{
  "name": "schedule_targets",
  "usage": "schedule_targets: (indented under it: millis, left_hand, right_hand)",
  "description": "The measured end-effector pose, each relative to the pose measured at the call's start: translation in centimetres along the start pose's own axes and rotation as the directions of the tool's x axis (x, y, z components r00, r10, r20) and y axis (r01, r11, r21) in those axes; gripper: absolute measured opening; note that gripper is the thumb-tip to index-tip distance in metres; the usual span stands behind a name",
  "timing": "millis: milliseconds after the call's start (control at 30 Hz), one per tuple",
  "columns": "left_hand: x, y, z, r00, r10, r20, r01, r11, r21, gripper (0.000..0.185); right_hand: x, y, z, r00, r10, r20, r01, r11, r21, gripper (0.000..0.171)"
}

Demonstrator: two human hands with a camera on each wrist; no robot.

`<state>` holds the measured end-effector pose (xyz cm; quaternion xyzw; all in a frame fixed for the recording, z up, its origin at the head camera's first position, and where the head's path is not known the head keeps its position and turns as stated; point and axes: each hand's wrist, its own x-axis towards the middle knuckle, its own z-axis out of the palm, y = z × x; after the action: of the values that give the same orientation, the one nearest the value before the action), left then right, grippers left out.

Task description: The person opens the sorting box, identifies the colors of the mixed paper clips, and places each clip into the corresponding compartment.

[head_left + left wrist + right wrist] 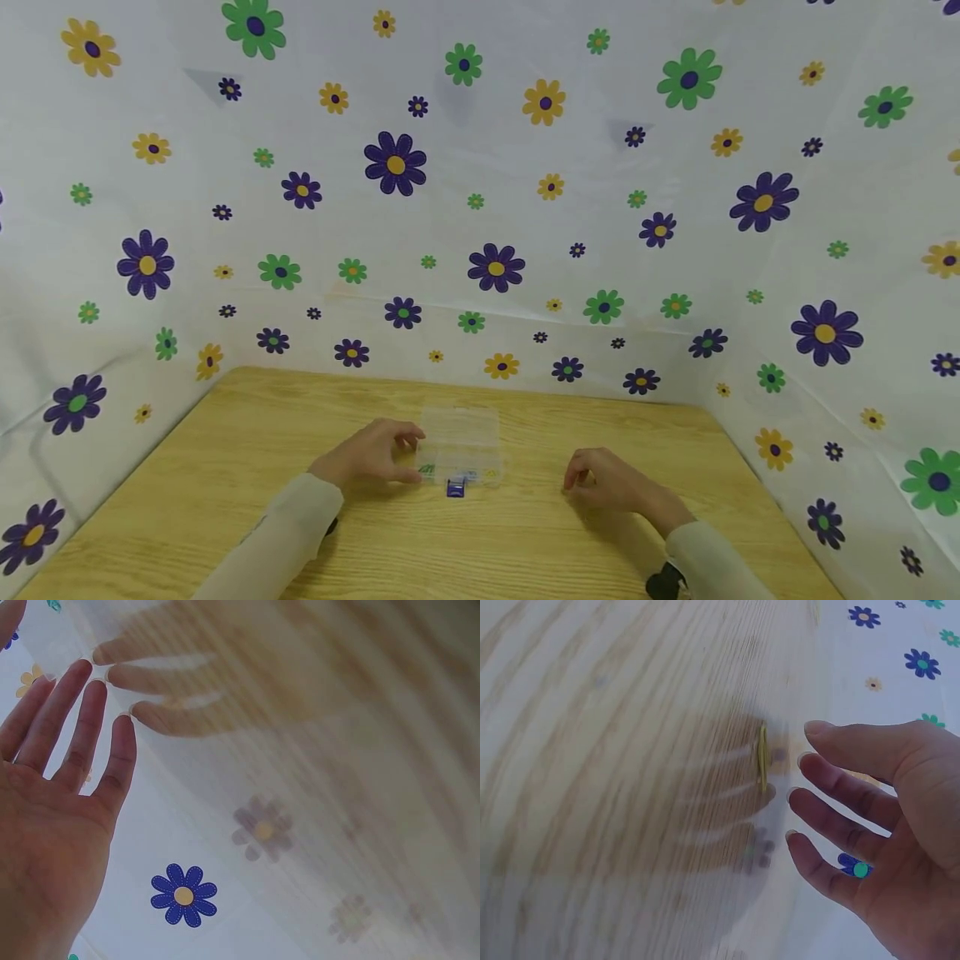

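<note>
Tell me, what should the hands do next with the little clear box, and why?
Probably the right hand should reach over to the small blue piece lying on the table just in front of the clear compartment box. The left hand already rests against the box's left side, steadying it, while the right hand holds nothing and sits apart from both.

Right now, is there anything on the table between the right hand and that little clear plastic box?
Nothing visible does. Only bare wooden table lies between the right hand and the clear box. The left hand touches the box's far side, and a small blue piece sits just before it.
</note>
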<state>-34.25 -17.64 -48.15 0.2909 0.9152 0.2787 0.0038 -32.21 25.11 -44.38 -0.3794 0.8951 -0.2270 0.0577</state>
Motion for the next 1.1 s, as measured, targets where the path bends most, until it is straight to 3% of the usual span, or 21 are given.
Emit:
schedule_targets:
  millis: [433,633,1100]
  left_hand:
    - [-0.1,-0.1,0.2,1.0,0.021,-0.011,-0.021,1.0,-0.009,0.07]
    - [-0.2,0.1,0.0,0.999,0.033,-0.008,-0.033,0.999,-0.008,0.07]
    - [-0.3,0.4,-0.1,1.0,-0.016,0.001,0.016,0.999,-0.045,0.072]
  right_hand:
    - [-2.1,1.7,-0.3,0.999,-0.021,0.036,0.02,0.999,0.027,0.009]
    - [-2.5,1.8,-0.4,0.999,0.007,0.046,-0.011,0.995,0.097,0.012]
    - [-2.3,1.6,-0.3,0.998,0.031,0.051,-0.035,0.996,0.082,0.014]
